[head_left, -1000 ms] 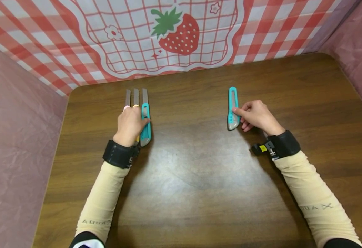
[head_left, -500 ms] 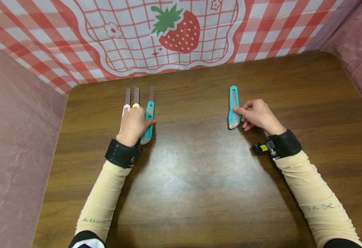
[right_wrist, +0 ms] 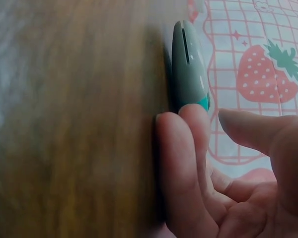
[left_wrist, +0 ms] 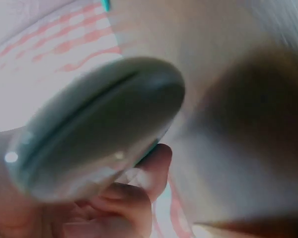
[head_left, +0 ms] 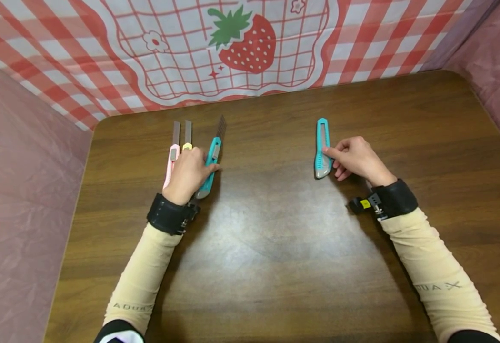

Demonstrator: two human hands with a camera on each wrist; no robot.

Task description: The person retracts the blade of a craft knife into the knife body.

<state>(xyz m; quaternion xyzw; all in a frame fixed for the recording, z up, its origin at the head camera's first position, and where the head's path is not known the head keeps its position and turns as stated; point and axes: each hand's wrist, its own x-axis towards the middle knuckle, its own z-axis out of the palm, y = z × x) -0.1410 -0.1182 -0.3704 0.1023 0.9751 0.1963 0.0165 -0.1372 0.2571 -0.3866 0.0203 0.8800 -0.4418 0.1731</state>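
Note:
My left hand [head_left: 188,172] grips a teal utility knife [head_left: 212,157] between thumb and fingers. The knife leans to the right, its blade out and pointing toward the back. Its grey butt end [left_wrist: 109,124] looms large in the left wrist view. Just left of that hand lie a pink utility knife [head_left: 173,159] and a yellow one [head_left: 187,146], both with blades out and partly covered by the hand. At the right, a second teal utility knife [head_left: 322,152] lies on the table, no blade protruding. My right hand [head_left: 358,159] pinches its right edge, thumb over its face.
The brown wooden table [head_left: 254,267] reaches back to a red and white checked cloth [head_left: 250,47] with a strawberry print. Pink fabric [head_left: 18,205] hangs along both sides. Each wrist wears a black camera strap.
My left hand has shifted slightly right, swinging the teal knife's blade to the right and away from the pink and yellow ones. My right hand has stayed put on its knife.

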